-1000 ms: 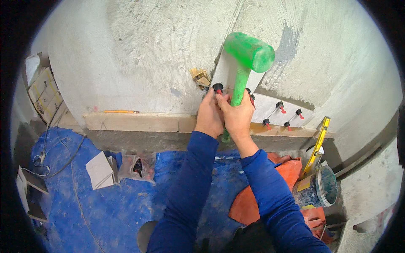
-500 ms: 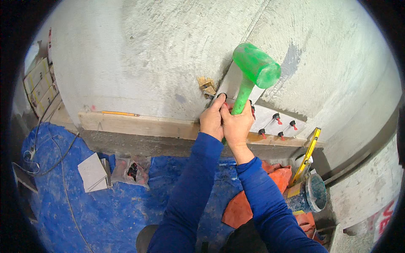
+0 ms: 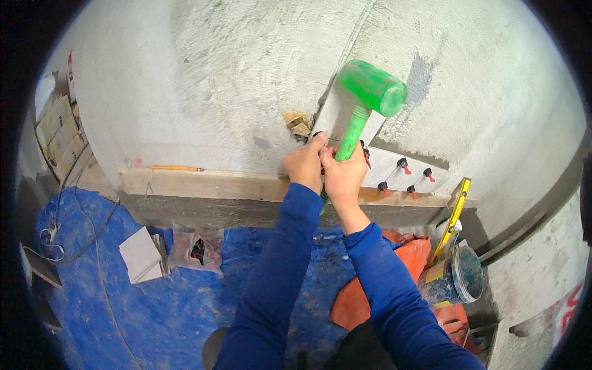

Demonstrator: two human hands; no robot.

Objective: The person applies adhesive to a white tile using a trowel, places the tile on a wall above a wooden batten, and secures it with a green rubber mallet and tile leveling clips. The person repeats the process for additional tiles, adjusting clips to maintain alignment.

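Note:
My right hand (image 3: 344, 182) is closed around the handle of a green mallet (image 3: 373, 89), its head raised in front of the wall. My left hand (image 3: 302, 165) presses against the right, its thumb and fingers closed on a dark tile levelling clip (image 3: 318, 134) at a tile joint; the hands partly hide it. Behind the mallet, a pale tile (image 3: 338, 110) stands against the wall. Below and to the right runs a light tile strip (image 3: 392, 168), studded with several black-and-red levelling clips (image 3: 403, 164).
A wooden batten (image 3: 216, 184) runs beneath the tiles, with a yellow pencil (image 3: 177, 168) on it. Loose tiles (image 3: 140, 256) and a plastic bag (image 3: 196, 250) lie on the blue sheet (image 3: 185, 314). At right stand a yellow spirit level (image 3: 452, 219) and a bucket (image 3: 453, 277) beside orange cloth (image 3: 367, 287).
Both hands stay together at the joint, with slight finger movement. The mallet's head has shifted a little left and up, and the whole view has moved slightly.

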